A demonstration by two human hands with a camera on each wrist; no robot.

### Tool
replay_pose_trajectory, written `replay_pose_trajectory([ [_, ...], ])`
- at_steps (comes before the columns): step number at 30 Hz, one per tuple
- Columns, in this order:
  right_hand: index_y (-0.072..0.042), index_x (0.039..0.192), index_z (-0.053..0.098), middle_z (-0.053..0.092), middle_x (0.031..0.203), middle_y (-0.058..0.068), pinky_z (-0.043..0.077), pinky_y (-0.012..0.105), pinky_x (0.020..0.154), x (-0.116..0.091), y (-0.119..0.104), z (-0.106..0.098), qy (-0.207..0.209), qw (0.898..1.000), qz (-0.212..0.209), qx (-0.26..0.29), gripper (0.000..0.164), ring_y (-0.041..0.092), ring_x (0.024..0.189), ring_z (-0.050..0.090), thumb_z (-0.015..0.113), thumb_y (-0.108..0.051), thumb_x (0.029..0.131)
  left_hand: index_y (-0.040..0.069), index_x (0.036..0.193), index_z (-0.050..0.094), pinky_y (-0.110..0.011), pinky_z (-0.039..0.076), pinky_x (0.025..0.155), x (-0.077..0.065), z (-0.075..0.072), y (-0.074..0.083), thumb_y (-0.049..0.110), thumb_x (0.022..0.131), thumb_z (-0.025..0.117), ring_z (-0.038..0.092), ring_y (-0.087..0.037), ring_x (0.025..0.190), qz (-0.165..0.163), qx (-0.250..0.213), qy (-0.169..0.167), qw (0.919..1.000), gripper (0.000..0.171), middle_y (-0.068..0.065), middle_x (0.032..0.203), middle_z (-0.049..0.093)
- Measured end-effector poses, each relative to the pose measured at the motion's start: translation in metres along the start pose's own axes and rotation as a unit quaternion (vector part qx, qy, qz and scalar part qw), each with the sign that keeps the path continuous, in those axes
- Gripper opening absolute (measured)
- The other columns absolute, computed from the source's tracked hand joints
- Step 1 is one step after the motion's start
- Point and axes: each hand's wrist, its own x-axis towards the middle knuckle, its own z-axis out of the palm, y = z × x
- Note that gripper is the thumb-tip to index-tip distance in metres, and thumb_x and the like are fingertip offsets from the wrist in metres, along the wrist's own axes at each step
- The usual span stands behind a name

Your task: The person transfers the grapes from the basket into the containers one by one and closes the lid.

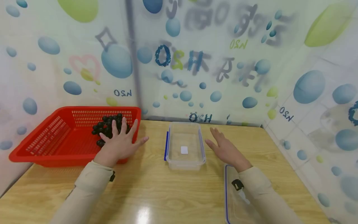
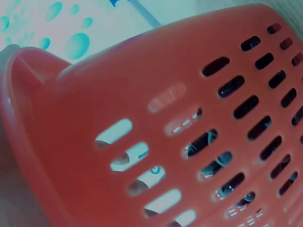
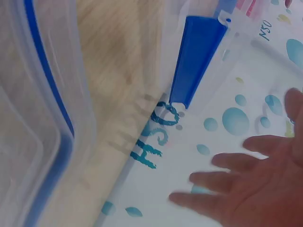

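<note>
In the head view my left hand (image 1: 120, 144), its fingers spread, hovers over the near right part of the red basket (image 1: 53, 157). Below and beyond those fingers lies a bunch of dark grapes (image 1: 113, 119), partly hidden by the hand. Slots in the basket wall (image 2: 118, 75) let the dark grapes show in the left wrist view. A clear plastic container (image 1: 185, 140) with blue side clips stands mid-table. Just right of it my right hand (image 1: 225, 149) is held with fingers extended and nothing in them; the right wrist view shows the same hand (image 3: 260, 175).
A clear lid with a blue seal (image 1: 235, 199) lies at the front right, partly under my right forearm. Behind the wooden table (image 1: 156, 193) hangs a patterned curtain (image 1: 179, 81), and another patterned side (image 1: 318, 124) rises at the right.
</note>
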Motion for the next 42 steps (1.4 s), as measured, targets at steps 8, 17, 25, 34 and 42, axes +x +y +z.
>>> replay_pose_trajectory([
  [8, -0.014, 0.157, 0.026, 0.028, 0.156, 0.015, 0.025, 0.056, 0.111, 0.007, 0.001, 0.007, 0.051, 0.995, -0.034, 0.078, 0.061, 0.039, 0.140, 0.028, 0.043, -0.042, 0.105, 0.010, 0.158, 0.007, -0.083, -0.003, 0.092, 0.005, -0.010, -0.008, 0.083, 0.085, 0.033, -0.005, -0.055, 0.140, 0.003, -0.011, 0.030, 0.9995, 0.107, -0.031, 0.157, 0.006],
  [17, -0.011, 0.153, 0.036, 0.036, 0.152, 0.015, 0.030, 0.053, 0.109, 0.012, 0.001, 0.020, 0.032, 0.992, -0.004, 0.119, 0.052, 0.039, 0.136, 0.037, 0.047, -0.029, 0.105, -0.001, 0.153, 0.022, -0.074, 0.027, 0.098, 0.005, -0.017, -0.034, 0.071, 0.093, 0.039, 0.030, -0.057, 0.130, -0.008, -0.038, 0.026, 0.9989, 0.096, -0.037, 0.149, 0.024],
  [25, -0.012, 0.150, 0.041, 0.041, 0.149, 0.014, 0.034, 0.052, 0.107, 0.011, 0.001, 0.026, 0.017, 0.995, 0.022, 0.099, 0.049, 0.036, 0.135, 0.040, 0.049, -0.031, 0.105, -0.009, 0.144, 0.036, -0.074, 0.036, 0.091, 0.010, -0.017, -0.057, 0.047, 0.091, 0.065, 0.034, -0.061, 0.122, -0.043, -0.028, -0.017, 0.9985, 0.082, -0.043, 0.141, 0.029],
  [34, -0.010, 0.148, 0.044, 0.043, 0.148, 0.014, 0.034, 0.053, 0.107, 0.011, -0.001, 0.027, 0.005, 0.996, 0.021, 0.083, 0.049, 0.037, 0.135, 0.040, 0.053, -0.026, 0.103, -0.010, 0.138, 0.044, -0.069, 0.033, 0.096, 0.018, -0.015, -0.070, 0.050, 0.083, 0.073, 0.042, -0.054, 0.111, -0.031, -0.034, -0.094, 0.9944, 0.087, -0.037, 0.131, 0.047],
  [42, -0.011, 0.148, 0.044, 0.044, 0.148, 0.012, 0.034, 0.052, 0.107, 0.012, -0.002, 0.030, 0.001, 0.997, 0.019, 0.071, 0.049, 0.036, 0.135, 0.040, 0.055, -0.025, 0.102, -0.011, 0.141, 0.038, -0.074, 0.029, 0.095, 0.020, -0.016, -0.073, 0.046, 0.083, 0.073, 0.037, -0.058, 0.112, -0.034, -0.021, -0.152, 0.9876, 0.089, -0.039, 0.134, 0.042],
])
